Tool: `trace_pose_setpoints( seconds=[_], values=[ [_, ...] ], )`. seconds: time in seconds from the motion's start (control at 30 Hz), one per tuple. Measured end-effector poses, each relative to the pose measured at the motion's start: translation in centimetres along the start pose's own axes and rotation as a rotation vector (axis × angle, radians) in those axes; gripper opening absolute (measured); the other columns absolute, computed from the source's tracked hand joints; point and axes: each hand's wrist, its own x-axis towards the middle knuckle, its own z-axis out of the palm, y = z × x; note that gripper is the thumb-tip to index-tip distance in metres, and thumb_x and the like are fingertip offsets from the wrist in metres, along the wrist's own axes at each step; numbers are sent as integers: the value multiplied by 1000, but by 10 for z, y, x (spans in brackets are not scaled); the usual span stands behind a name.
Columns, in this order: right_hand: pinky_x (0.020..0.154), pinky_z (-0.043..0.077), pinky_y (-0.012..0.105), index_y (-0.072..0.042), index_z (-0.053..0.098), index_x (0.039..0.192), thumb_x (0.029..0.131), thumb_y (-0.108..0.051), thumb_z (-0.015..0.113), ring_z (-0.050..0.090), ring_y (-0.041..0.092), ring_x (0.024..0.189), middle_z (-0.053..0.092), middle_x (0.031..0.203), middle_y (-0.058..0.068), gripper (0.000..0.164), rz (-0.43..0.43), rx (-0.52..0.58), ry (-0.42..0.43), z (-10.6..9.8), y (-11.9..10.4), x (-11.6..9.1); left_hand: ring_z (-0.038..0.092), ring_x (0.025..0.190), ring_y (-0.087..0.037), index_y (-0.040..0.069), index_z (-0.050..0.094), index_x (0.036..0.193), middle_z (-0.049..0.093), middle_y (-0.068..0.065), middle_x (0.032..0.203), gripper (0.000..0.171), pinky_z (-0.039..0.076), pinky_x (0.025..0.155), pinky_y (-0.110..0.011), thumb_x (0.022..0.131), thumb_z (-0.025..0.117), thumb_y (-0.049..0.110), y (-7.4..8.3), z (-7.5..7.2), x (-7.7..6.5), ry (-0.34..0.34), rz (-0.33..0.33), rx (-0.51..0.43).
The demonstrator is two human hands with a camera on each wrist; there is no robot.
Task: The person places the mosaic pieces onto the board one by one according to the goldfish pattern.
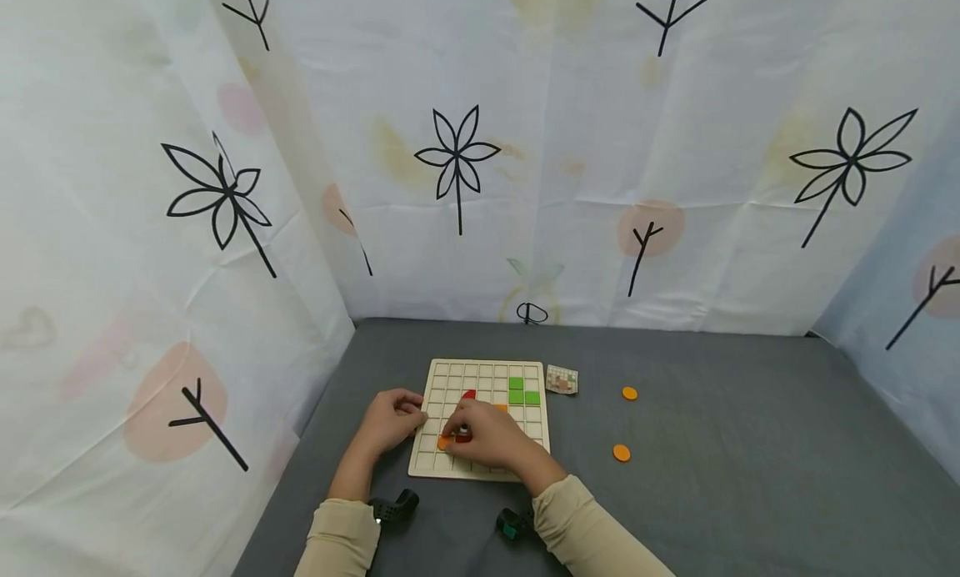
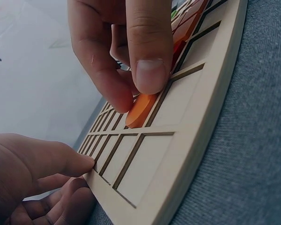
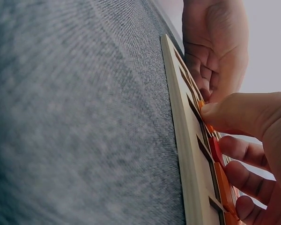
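Note:
A pale wooden grid board (image 1: 459, 383) lies on the table. My right hand (image 1: 486, 434) is over its lower middle, pinching a round-edged orange piece (image 2: 139, 113) between thumb and finger, low at a cell. At the board's left edge is my left hand (image 1: 392, 420); in the left wrist view its thumb (image 2: 68, 158) presses the rim and the other fingers curl beside the edge. Red pieces (image 1: 463, 437) sit partly hidden under the right hand. Green square pieces (image 1: 516, 391) fill cells at the upper right, and another orange piece (image 1: 501, 408) shows past the knuckles.
A small printed card (image 1: 562, 379) lies off the board's upper right corner. Two loose orange discs, one farther back (image 1: 629, 393) and one nearer (image 1: 621, 453), rest on the grey tabletop (image 1: 750, 444). Patterned white cloth (image 1: 555, 168) hangs behind and along the sides.

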Motion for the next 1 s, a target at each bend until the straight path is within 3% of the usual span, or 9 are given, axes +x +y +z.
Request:
trace_pose_setpoints(
  seconds=[0.3,0.47,0.6,0.63,0.73,1.0],
  values=[
    [74,51,20,-16,82,110,99,-21,77,56,3,78,68,102,1,14,-44,44,-26,-13,2,-4,68,71,-15,-2,74,114,73,-10,90,24,60,65,-34,92,77,6,1,1,-2,-2,-8,-9],
    [77,53,25,-13,81,111,100,-20,75,63,16,84,69,107,6,14,-31,72,-17,-36,10,-19,68,71,-16,-1,74,115,73,-10,90,24,60,65,-34,92,77,7,0,2,-1,5,-6,4],
    [79,56,33,-10,80,113,100,-19,75,64,23,90,69,110,7,16,-12,74,-7,-59,23,-41,68,72,-16,-1,74,116,73,-10,91,25,60,66,-34,92,78,8,-1,2,0,3,-7,6],
    [84,55,37,-10,80,113,100,-18,75,63,22,89,69,109,7,16,-12,64,3,-65,26,-47,68,72,-16,-1,74,116,73,-10,91,25,60,66,-34,92,78,8,-1,2,0,3,-7,8],
    [82,54,41,-10,80,110,98,-17,78,65,24,89,69,105,6,15,-21,29,54,-80,38,-69,68,72,-16,-1,74,116,73,-10,91,25,60,66,-34,92,78,8,-2,1,1,3,-4,10],
    [61,48,24,-6,77,107,93,-12,82,56,14,78,67,100,6,15,14,34,193,-108,76,-136,67,70,-16,0,74,114,72,-9,90,24,59,65,-33,92,78,8,-5,0,1,0,-3,21]
  ],
)
